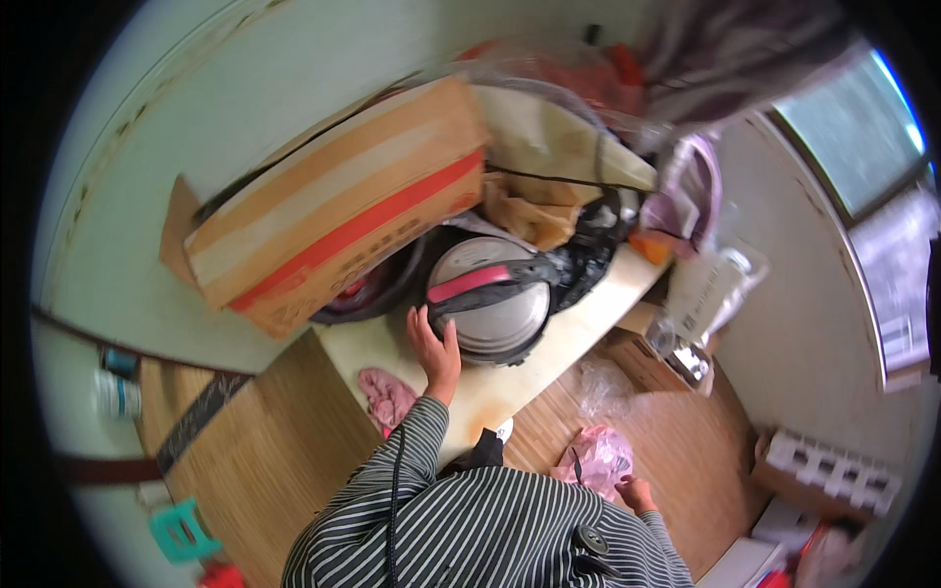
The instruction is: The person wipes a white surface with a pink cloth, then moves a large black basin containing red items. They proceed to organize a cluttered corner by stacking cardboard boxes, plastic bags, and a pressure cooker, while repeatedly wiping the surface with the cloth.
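Observation:
A round metal pressure cooker [489, 316] with a pink-and-black handle [470, 285] across its lid sits on a pale tabletop [507, 393]. My left hand [436, 349] rests against the cooker's near left side, fingers spread and not wrapped around anything. Low at the right, beside my body, my right hand [637, 492] has its curled fingers at the edge of a pink plastic bag [599, 456]. Whether those fingers grip the bag is unclear. A crumpled pink cloth [388, 397] lies at the table's left edge, by my left forearm.
A large cardboard box [353, 206] leans over a dark basin [390, 283] behind the cooker. Black plastic [588, 257] touches the cooker's right. On the floor stand an open carton [639, 353], a teal stool [184, 531] and a white crate-like item [831, 470].

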The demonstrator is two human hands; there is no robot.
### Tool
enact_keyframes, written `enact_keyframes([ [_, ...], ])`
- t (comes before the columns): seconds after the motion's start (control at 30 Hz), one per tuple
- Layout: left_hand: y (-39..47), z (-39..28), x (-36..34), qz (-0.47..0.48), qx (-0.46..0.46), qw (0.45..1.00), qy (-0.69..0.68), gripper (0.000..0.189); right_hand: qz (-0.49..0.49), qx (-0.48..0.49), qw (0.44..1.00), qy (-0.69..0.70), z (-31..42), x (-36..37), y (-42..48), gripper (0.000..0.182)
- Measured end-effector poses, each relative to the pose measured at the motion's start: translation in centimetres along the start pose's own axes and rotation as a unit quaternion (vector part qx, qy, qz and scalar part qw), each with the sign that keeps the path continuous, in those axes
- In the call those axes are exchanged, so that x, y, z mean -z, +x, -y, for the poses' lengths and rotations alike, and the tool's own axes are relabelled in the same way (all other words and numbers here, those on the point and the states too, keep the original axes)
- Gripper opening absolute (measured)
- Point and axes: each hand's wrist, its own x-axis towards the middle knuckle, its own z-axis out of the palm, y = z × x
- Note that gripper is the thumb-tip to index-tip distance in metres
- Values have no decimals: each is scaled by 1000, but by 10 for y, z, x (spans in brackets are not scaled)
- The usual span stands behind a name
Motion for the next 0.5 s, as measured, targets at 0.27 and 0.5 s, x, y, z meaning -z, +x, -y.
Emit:
enact_keyframes([
  [0.27, -88, 141, 58, 99, 429, 837, 327, 81, -190, 432, 882, 10, 277, 166, 72, 56],
  [0.5, -105, 188, 37, 157, 466, 798, 348, 80, -200, 649, 721, -136, 449, 204, 145, 67],
])
